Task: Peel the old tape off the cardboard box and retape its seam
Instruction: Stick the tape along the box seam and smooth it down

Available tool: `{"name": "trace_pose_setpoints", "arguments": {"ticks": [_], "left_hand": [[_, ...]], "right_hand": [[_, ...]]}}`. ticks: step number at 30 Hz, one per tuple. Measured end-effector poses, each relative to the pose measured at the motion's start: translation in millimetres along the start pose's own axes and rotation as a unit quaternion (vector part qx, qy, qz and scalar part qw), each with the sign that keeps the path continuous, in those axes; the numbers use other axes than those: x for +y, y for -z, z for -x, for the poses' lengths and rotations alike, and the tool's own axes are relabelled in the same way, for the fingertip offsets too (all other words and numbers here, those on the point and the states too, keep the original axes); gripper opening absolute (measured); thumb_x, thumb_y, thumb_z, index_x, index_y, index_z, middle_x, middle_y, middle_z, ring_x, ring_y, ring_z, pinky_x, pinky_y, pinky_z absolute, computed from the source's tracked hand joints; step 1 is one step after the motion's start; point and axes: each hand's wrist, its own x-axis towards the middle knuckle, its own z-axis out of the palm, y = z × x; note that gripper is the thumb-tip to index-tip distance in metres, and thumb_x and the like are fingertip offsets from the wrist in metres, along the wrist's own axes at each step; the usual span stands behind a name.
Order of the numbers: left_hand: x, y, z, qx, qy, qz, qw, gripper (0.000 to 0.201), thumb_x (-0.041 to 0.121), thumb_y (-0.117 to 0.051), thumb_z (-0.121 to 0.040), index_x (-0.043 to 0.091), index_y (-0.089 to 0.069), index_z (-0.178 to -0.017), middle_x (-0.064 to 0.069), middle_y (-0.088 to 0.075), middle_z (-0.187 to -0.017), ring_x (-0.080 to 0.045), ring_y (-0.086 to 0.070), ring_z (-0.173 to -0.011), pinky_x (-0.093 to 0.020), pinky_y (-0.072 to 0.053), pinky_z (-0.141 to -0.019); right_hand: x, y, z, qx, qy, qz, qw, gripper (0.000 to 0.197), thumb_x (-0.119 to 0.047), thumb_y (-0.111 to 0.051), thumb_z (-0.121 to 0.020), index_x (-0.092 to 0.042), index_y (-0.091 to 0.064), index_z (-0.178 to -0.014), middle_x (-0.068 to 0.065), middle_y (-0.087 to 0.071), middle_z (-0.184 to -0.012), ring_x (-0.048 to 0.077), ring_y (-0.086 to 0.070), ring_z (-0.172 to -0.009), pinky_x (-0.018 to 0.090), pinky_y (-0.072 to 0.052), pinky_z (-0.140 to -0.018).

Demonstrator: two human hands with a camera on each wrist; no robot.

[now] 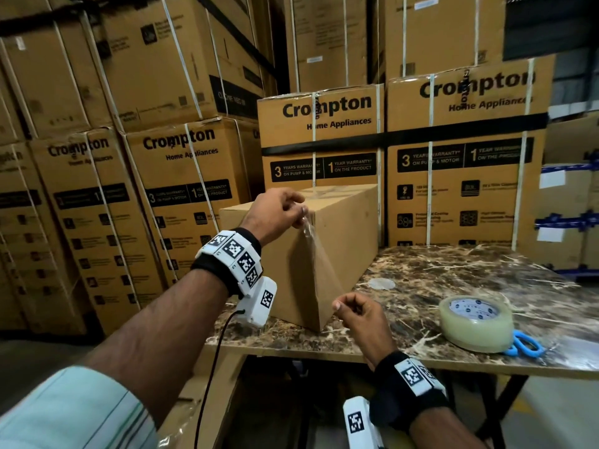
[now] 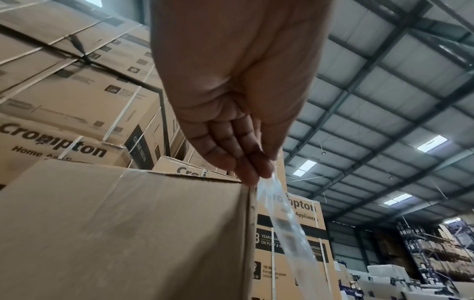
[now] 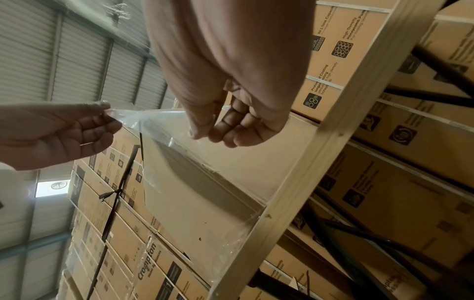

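Note:
A plain cardboard box (image 1: pixel 350 228) stands on the marble table (image 1: pixel 453 277). A strip of clear old tape (image 1: pixel 319 267) hangs off the box's near vertical edge, stretched between my two hands. My left hand (image 1: pixel 301 215) pinches its upper end at the box's top near corner; in the left wrist view the left hand (image 2: pixel 254 172) holds the tape (image 2: pixel 282 219) beside the box (image 2: pixel 128 223). My right hand (image 1: pixel 340 307) pinches the lower end near the box's bottom corner. The right wrist view shows the right hand (image 3: pixel 202 135) and the tape (image 3: pixel 159 125).
A roll of clear tape (image 1: pixel 476 322) lies on the table's right part, with blue scissors (image 1: pixel 525 345) just behind it at the front edge. A round clear patch (image 1: pixel 382 283) lies beside the box. Tall stacks of printed cartons (image 1: pixel 324 140) close in behind and to the left.

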Motion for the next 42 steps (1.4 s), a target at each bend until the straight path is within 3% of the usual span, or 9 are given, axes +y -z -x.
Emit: {"name": "trace_pose_setpoints", "arguments": {"ticks": [5, 9, 18, 22, 24, 26, 32, 36, 42], "left_hand": [[1.4, -2.2, 3.7, 0.012, 0.003, -0.034, 0.999, 0.024, 0.023, -0.066, -0.089, 0.015, -0.064, -0.112, 0.001, -0.069, -0.084, -0.006, -0.068, -0.073, -0.018, -0.055, -0.068], [-1.7, -1.9, 0.2, 0.04, 0.041, -0.069, 0.996, 0.01, 0.024, -0.065, -0.09, 0.016, -0.068, -0.094, 0.001, -0.072, -0.078, -0.01, -0.07, -0.074, -0.035, -0.059, -0.079], [1.3, 1.5, 9.5, 0.014, 0.042, -0.122, 0.992, 0.007, 0.023, -0.061, -0.092, 0.019, -0.066, -0.094, 0.002, -0.07, -0.081, -0.012, -0.068, -0.079, -0.037, -0.058, -0.082], [3.2, -1.0, 14.7, 0.008, -0.006, -0.155, 0.988, 0.009, 0.031, -0.056, -0.094, 0.024, -0.062, -0.099, 0.002, -0.061, -0.097, -0.018, -0.061, -0.094, -0.034, -0.053, -0.081], [3.5, -1.7, 12.3, 0.011, -0.026, -0.141, 0.99, 0.009, 0.034, -0.059, -0.093, 0.026, -0.062, -0.096, -0.003, -0.047, -0.121, -0.022, -0.052, -0.113, -0.037, -0.048, -0.095], [7.0, 0.1, 9.9, 0.004, -0.039, -0.117, 0.992, 0.008, 0.032, -0.06, -0.092, 0.025, -0.063, -0.095, -0.003, -0.036, -0.132, -0.022, -0.045, -0.121, -0.04, -0.043, -0.105], [14.5, -3.3, 8.1, -0.011, -0.101, -0.126, 0.987, 0.005, 0.02, -0.058, -0.093, 0.019, -0.061, -0.097, 0.004, -0.055, -0.101, -0.014, -0.054, -0.095, -0.03, -0.05, -0.087], [7.0, -7.6, 0.3, 0.006, -0.127, -0.125, 0.984, 0.005, 0.021, -0.06, -0.092, 0.02, -0.064, -0.095, 0.007, -0.052, -0.105, -0.01, -0.051, -0.099, -0.027, -0.046, -0.089], [2.3, -6.7, -11.1, 0.002, -0.117, -0.094, 0.989, 0.012, 0.013, -0.057, -0.093, 0.016, -0.065, -0.101, 0.003, -0.062, -0.104, -0.013, -0.056, -0.102, -0.034, -0.05, -0.094]], "right_hand": [[2.7, -0.8, -2.6, 0.016, 0.011, 0.014, 1.0, 0.006, -0.015, -0.068, -0.09, -0.01, -0.07, -0.088, 0.012, -0.071, -0.087, 0.016, -0.064, -0.08, 0.026, -0.055, -0.072], [-2.5, -5.1, -2.4, 0.015, 0.017, 0.022, 1.0, 0.005, -0.012, -0.068, -0.09, -0.009, -0.071, -0.087, 0.006, -0.07, -0.081, 0.009, -0.062, -0.075, 0.024, -0.054, -0.07], [0.9, -8.5, 2.8, -0.017, -0.039, 0.015, 0.999, 0.006, -0.007, -0.067, -0.09, -0.004, -0.07, -0.086, -0.005, -0.064, -0.067, 0.002, -0.054, -0.058, 0.017, -0.045, -0.057], [-1.1, -14.5, 3.9, -0.024, -0.06, 0.008, 0.998, 0.006, -0.005, -0.067, -0.089, -0.005, -0.072, -0.086, -0.006, -0.066, -0.066, 0.001, -0.054, -0.057, 0.018, -0.045, -0.058], [-3.0, -15.5, 4.4, -0.021, -0.063, -0.002, 0.998, 0.006, -0.004, -0.066, -0.09, -0.003, -0.072, -0.09, -0.005, -0.066, -0.068, 0.0, -0.055, -0.058, 0.017, -0.046, -0.059], [-3.3, -16.1, 4.5, -0.011, -0.068, -0.012, 0.998, 0.006, -0.004, -0.067, -0.09, -0.004, -0.072, -0.091, -0.004, -0.067, -0.069, 0.001, -0.056, -0.058, 0.017, -0.046, -0.058], [2.3, -18.5, 1.9, 0.017, -0.074, -0.009, 0.997, 0.015, -0.008, -0.07, -0.087, -0.011, -0.067, -0.101, 0.006, -0.07, -0.079, 0.012, -0.061, -0.067, 0.019, -0.049, -0.057], [9.5, -20.8, -2.9, 0.015, -0.063, 0.014, 0.998, 0.003, -0.009, -0.067, -0.09, -0.01, -0.07, -0.089, 0.001, -0.07, -0.075, 0.009, -0.059, -0.066, 0.017, -0.046, -0.056], [7.6, -25.3, -15.1, 0.005, -0.032, 0.037, 0.999, 0.014, -0.008, -0.065, -0.091, -0.008, -0.072, -0.079, -0.003, -0.068, -0.071, 0.005, -0.057, -0.064, 0.014, -0.048, -0.061]]}}
